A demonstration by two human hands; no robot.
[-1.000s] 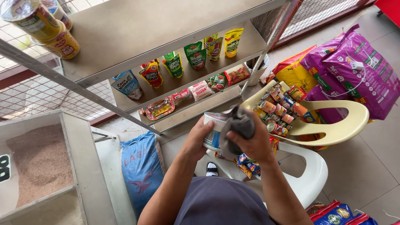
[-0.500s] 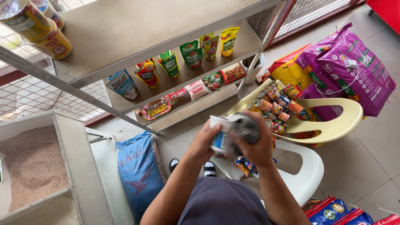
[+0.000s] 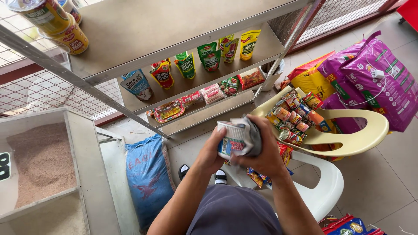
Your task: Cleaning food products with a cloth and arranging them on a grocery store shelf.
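Inspector: Hands first. Your left hand (image 3: 213,152) is closed round the side of a small white cup (image 3: 230,138) with a printed label. Your right hand (image 3: 261,154) is clamped on a grey cloth (image 3: 252,135), which is pressed against the cup's far side. Both hands meet on the cup at chest height, above the white chair (image 3: 322,191).

Operator: And the step in hand?

Inspector: Wiping, as I judge it. The cloth covers part of the wall and rim. Whether the cup's underside is clean, I cannot tell; it is hidden.

Operator: What does the next move call for?

Inspector: A firm left grip while you turn the cup under the cloth, so each face is reached. If it is to be set down, you have two surfaces near. The yellow chair (image 3: 365,135) just beside your right hand is crowded with cans (image 3: 291,119). The shelf (image 3: 191,80) ahead carries upright pouches (image 3: 209,56), with flat packets (image 3: 213,93) on the tier below. Either calls for a reach forward, and for freeing one hand of the cloth.
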